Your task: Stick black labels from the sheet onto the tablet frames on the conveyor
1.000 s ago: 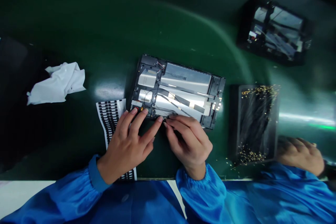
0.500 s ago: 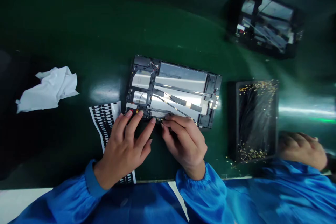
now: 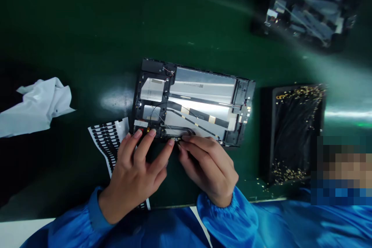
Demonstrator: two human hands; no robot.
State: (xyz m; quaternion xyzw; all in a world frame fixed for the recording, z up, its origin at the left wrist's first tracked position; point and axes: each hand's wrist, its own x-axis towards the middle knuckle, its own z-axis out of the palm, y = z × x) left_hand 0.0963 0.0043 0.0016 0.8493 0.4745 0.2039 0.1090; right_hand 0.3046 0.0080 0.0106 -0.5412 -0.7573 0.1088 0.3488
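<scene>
In front of me lies an opened tablet point(image 3: 203, 85), its silver battery, black frame and thin ribbon cables exposed. Spread fingers of my left hand point(image 3: 138, 170) rest along its near left edge, holding nothing. At the near edge, my right hand point(image 3: 210, 166) is closed in a pinch, its tips beside my left index finger. A dark, curved flex cable point(image 3: 181, 128) runs into that pinch; its end is hidden by the fingers. Partly beneath my left hand is a white sheet point(image 3: 107, 143) with rows of black stickers.
To the right stands a black tray point(image 3: 296, 135) of dark strips with gold ends, some spilled beside it. Another opened tablet point(image 3: 310, 7) sits at the back right. Crumpled white cloth or paper point(image 3: 43, 102) lies left. A co-worker's blue sleeve point(image 3: 343, 221) is at the lower right.
The view has shifted and come slightly closer. Both hands stay at the tablet's near edge, with the right still pinching and the left still spread.
</scene>
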